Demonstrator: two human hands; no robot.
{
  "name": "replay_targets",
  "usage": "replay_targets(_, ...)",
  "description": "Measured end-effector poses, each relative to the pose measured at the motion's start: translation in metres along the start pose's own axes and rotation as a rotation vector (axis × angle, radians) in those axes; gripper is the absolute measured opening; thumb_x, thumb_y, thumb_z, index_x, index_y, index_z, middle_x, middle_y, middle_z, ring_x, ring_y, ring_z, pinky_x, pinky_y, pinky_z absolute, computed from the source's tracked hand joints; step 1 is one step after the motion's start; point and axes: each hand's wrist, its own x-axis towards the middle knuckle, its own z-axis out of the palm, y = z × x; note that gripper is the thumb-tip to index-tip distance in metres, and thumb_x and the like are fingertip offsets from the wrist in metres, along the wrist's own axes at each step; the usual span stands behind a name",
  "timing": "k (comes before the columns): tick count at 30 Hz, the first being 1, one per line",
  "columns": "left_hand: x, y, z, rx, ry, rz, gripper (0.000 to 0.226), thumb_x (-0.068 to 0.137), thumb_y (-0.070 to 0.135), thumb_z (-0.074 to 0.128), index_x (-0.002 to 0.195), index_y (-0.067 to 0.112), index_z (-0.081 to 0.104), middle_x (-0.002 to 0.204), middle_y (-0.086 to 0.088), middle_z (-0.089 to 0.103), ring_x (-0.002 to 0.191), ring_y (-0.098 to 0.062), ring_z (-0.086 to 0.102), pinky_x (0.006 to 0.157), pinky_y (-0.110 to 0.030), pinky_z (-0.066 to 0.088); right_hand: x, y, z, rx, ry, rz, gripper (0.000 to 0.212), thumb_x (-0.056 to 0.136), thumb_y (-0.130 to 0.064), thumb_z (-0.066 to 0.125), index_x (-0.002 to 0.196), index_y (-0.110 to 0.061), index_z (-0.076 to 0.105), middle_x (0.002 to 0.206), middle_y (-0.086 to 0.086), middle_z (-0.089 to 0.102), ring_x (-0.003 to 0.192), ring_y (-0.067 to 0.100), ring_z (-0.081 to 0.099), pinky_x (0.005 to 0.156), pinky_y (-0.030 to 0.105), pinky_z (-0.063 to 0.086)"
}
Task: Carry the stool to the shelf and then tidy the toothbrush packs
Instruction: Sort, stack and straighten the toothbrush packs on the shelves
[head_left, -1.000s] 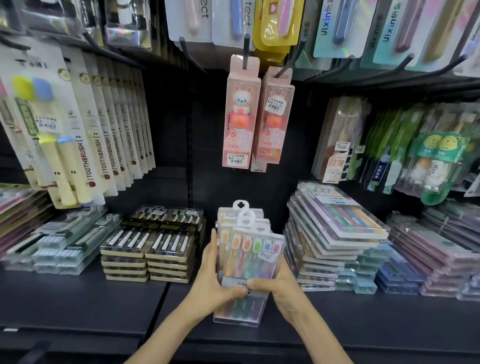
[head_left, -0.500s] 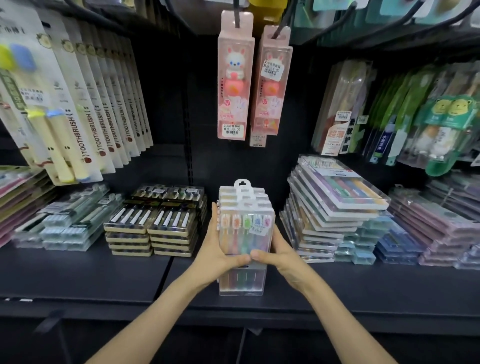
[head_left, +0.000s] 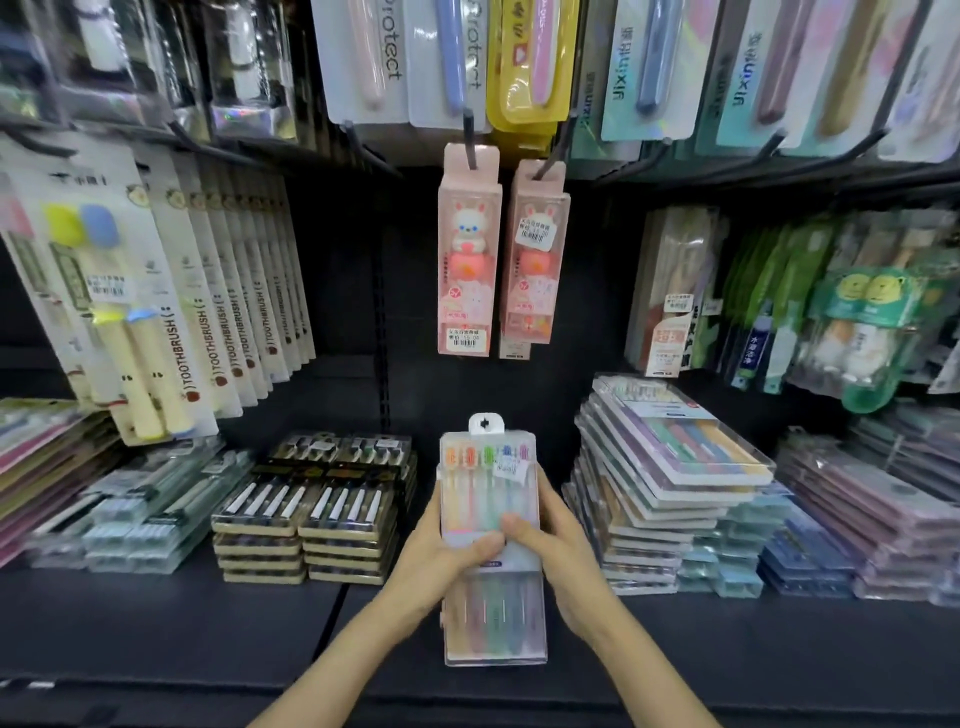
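From the head camera, a clear toothbrush pack (head_left: 488, 483) with coloured brushes stands in the middle, over the dark shelf (head_left: 156, 623), its hanging tab at the top. Whether more packs sit behind it cannot be told, nor whether its lower end touches the shelf. The left hand (head_left: 441, 551) grips its left edge, thumb curled across the front. The right hand (head_left: 566, 561) grips the right edge, its thumb also on the front, touching the left thumb. Just to the left lies a stack of black and gold packs (head_left: 311, 519); to the right is a leaning stack of flat packs (head_left: 675, 467). Two pink rabbit packs (head_left: 470, 260) hang above, and white cards (head_left: 234, 322) hang at the left.
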Motion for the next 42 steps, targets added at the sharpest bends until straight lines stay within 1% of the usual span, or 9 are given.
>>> replay_targets(4,0.019,0.007,-0.005,-0.048,-0.036,-0.214,0.064,0.067,0.04,0.079,0.124,0.019,0.058,0.108,-0.003,0.071,0.098,-0.02,0.069,0.082,-0.033,0.054,0.025,0.001,-0.001,0.106,0.144,0.228,0.036,0.085,-0.014,0.068,0.12,-0.013,0.063,0.106,0.011,0.072,0.097,0.03,0.069,0.082,0.042,0.057)
replay_targets(9,0.027,-0.001,-0.007,-0.047,-0.024,-0.344,0.031,0.09,0.028,0.063,0.12,0.017,0.06,0.103,-0.003,0.073,0.094,-0.019,0.07,0.08,-0.031,0.055,0.055,0.022,-0.003,0.144,0.295,0.493,0.037,0.075,-0.018,0.076,0.108,-0.001,0.069,0.1,0.019,0.072,0.096,0.036,0.068,0.087,0.049,0.055)
replay_targets(18,0.001,-0.019,-0.031,0.026,-0.129,-0.341,0.072,0.064,0.054,0.075,0.128,0.036,0.049,0.118,0.016,0.066,0.107,-0.002,0.062,0.099,-0.028,0.044,0.096,0.033,-0.005,-0.048,0.288,0.61,0.038,0.076,-0.027,0.078,0.106,-0.004,0.07,0.096,0.013,0.073,0.09,0.029,0.07,0.089,0.045,0.054)
replay_targets(21,-0.007,-0.023,-0.036,0.034,-0.123,-0.36,0.082,0.055,0.053,0.082,0.128,0.033,0.049,0.114,0.014,0.068,0.107,-0.005,0.063,0.103,-0.034,0.043,0.088,0.034,-0.004,-0.193,0.254,0.582,0.048,0.08,-0.048,0.071,0.108,-0.009,0.068,0.102,0.009,0.072,0.094,0.022,0.068,0.091,0.039,0.052)
replay_targets(24,-0.014,-0.03,-0.038,0.037,-0.113,-0.361,0.09,0.047,0.046,0.088,0.126,0.028,0.049,0.113,0.012,0.068,0.105,-0.004,0.063,0.093,-0.023,0.047,0.066,0.039,-0.009,-0.275,0.251,0.501,0.088,0.072,-0.074,0.061,0.136,-0.014,0.05,0.134,0.002,0.057,0.118,0.016,0.056,0.092,0.026,0.043)
replay_targets(27,-0.023,-0.038,-0.037,0.043,-0.102,-0.341,0.088,0.05,0.032,0.091,0.127,0.027,0.048,0.116,0.013,0.067,0.109,-0.004,0.061,0.093,-0.022,0.046,0.033,0.047,-0.02,-0.183,0.238,0.429,0.117,0.05,-0.092,0.055,0.148,-0.032,0.031,0.15,-0.012,0.038,0.137,0.011,0.036,0.115,0.039,0.027)
replay_targets(30,-0.031,-0.042,-0.028,0.033,-0.046,-0.302,0.074,0.064,0.017,0.085,0.127,0.029,0.047,0.113,0.015,0.068,0.105,-0.002,0.063,0.085,-0.017,0.048,-0.001,0.056,-0.013,-0.022,0.124,0.357,0.099,0.067,-0.079,0.058,0.15,-0.037,0.023,0.149,-0.015,0.037,0.137,0.01,0.036,0.117,0.044,0.025)
replay_targets(34,-0.033,-0.041,-0.011,0.005,0.039,-0.277,0.063,0.076,0.025,0.076,0.126,0.04,0.041,0.106,0.026,0.067,0.098,0.006,0.062,0.084,-0.016,0.048,-0.006,0.058,0.016,0.013,0.108,0.259,0.041,0.098,-0.046,0.039,0.137,-0.033,0.046,0.121,-0.007,0.066,0.111,0.009,0.063,0.099,0.033,0.046)
replay_targets(42,-0.012,-0.037,-0.011,-0.03,0.096,-0.275,0.063,0.059,0.012,0.062,0.114,0.037,0.049,0.106,0.013,0.068,0.092,0.005,0.063,0.07,-0.009,0.047,0.024,0.062,0.024,-0.032,0.174,0.298,0.034,0.103,-0.032,0.034,0.133,-0.03,0.05,0.115,-0.002,0.069,0.101,0.012,0.067,0.083,0.025,0.053)
